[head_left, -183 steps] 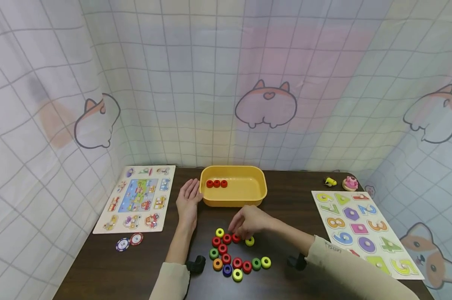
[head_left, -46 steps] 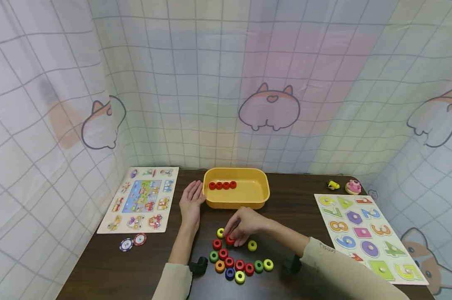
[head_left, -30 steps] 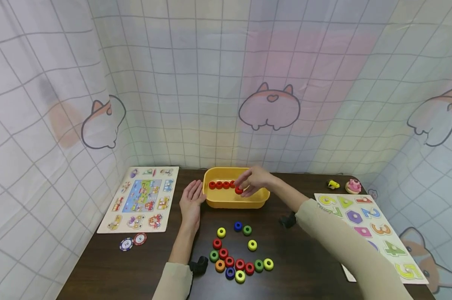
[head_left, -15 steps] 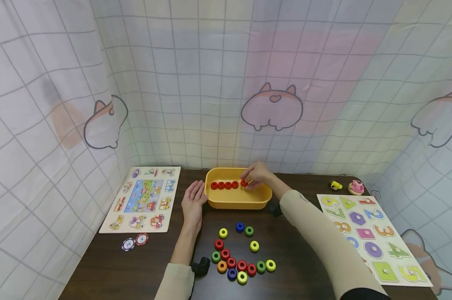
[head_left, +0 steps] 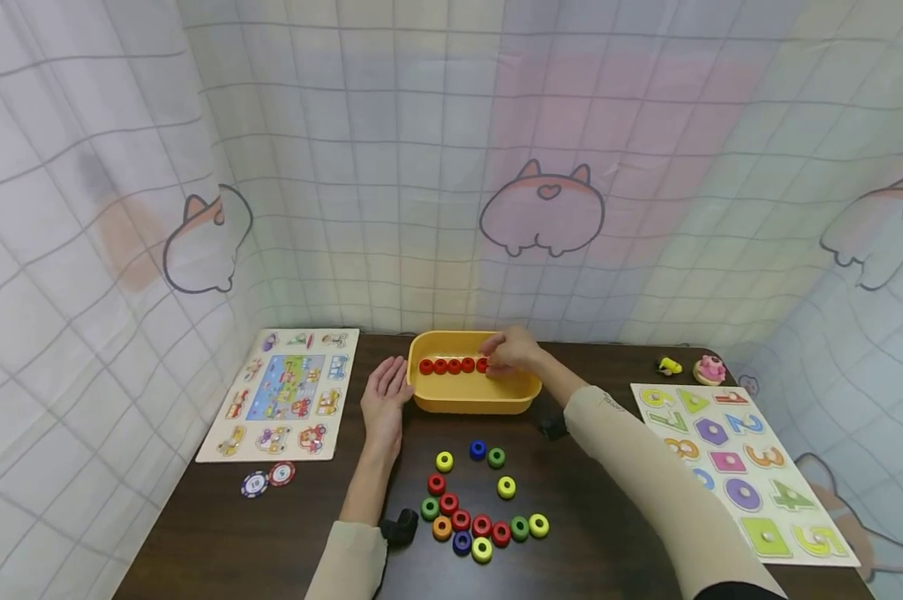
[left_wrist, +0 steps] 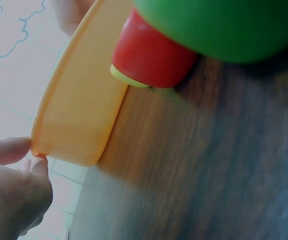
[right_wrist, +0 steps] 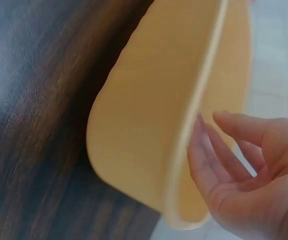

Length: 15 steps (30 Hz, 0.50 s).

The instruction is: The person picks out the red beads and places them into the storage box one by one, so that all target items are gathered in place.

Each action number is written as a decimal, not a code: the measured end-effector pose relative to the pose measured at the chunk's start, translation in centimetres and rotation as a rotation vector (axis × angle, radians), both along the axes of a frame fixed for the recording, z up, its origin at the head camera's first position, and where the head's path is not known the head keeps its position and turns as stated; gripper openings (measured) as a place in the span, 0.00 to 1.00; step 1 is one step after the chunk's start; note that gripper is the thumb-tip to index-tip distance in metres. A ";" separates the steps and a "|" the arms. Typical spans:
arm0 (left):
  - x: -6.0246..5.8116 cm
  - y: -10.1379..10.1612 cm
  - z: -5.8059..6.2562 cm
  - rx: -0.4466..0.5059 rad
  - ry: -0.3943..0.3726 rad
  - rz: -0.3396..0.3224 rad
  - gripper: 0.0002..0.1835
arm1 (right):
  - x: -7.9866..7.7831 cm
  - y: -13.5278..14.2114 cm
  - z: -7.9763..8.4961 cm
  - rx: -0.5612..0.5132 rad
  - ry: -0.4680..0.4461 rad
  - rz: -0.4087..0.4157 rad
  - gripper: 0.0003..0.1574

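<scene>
A yellow plastic tray (head_left: 474, 406) stands at the back of the table, with several red rings (head_left: 454, 367) in a row inside. My left hand (head_left: 383, 404) lies along the tray's left end, fingers extended and thumb touching its wall. In the left wrist view, the thumb (left_wrist: 11, 149) meets the tray rim (left_wrist: 42, 117). Inside the tray, my right hand (head_left: 513, 352) has its fingertips beside the last red ring (head_left: 483, 365). The right wrist view shows a gap between thumb and fingers (right_wrist: 219, 160), with no ring visible there.
Loose red, yellow, green, blue and orange rings (head_left: 481, 525) lie in front of the tray. A picture puzzle board (head_left: 218, 442) and two poker chips (head_left: 255, 484) sit left. A number puzzle board (head_left: 785, 521), yellow toy (head_left: 669, 366) and pink toy (head_left: 709, 370) sit right.
My right hand has taken red rings from the loose group into the tray, lengthening the row. The latest ring now sits against the row's right end. My left hand has stayed beside the tray.
</scene>
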State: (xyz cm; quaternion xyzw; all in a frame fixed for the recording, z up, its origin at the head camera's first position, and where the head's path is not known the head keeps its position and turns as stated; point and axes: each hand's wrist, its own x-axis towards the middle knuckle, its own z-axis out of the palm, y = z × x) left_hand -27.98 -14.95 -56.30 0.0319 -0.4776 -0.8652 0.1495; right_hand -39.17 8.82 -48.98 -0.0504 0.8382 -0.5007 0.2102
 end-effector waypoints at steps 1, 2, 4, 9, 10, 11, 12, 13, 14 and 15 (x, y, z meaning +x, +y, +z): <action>0.0 0.0 0.0 -0.001 -0.003 0.001 0.32 | 0.4 0.0 0.4 0.007 0.037 0.015 0.20; 0.0 -0.1 0.0 -0.003 -0.005 0.002 0.32 | 0.8 -0.1 0.8 0.007 0.074 0.029 0.19; -0.1 -0.1 0.0 0.000 -0.011 -0.003 0.32 | 1.9 -0.4 1.8 0.013 0.148 0.070 0.17; 0.0 -0.3 0.4 0.032 -0.016 -0.027 0.33 | 5.0 -1.9 3.8 0.000 0.226 0.199 0.13; 0.1 -0.4 0.6 0.035 -0.015 -0.034 0.33 | 5.7 -2.2 4.0 -0.002 0.226 0.227 0.12; 0.2 -0.4 0.7 0.035 -0.015 -0.041 0.33 | 6.3 -2.5 4.2 -0.010 0.213 0.259 0.12; 0.4 -0.4 0.9 0.033 -0.015 -0.048 0.33 | 7.0 -2.8 4.3 -0.017 0.193 0.288 0.12; 0.5 -0.4 1.1 0.029 -0.015 -0.055 0.33 | 7.7 -3.1 4.3 -0.016 0.178 0.316 0.12; 0.6 -0.4 1.2 0.024 -0.018 -0.060 0.33 | 8.3 -3.4 4.2 -0.016 0.160 0.341 0.13; 0.6 -0.4 1.3 0.023 -0.021 -0.064 0.33 | 8.9 -3.7 4.1 -0.019 0.139 0.362 0.13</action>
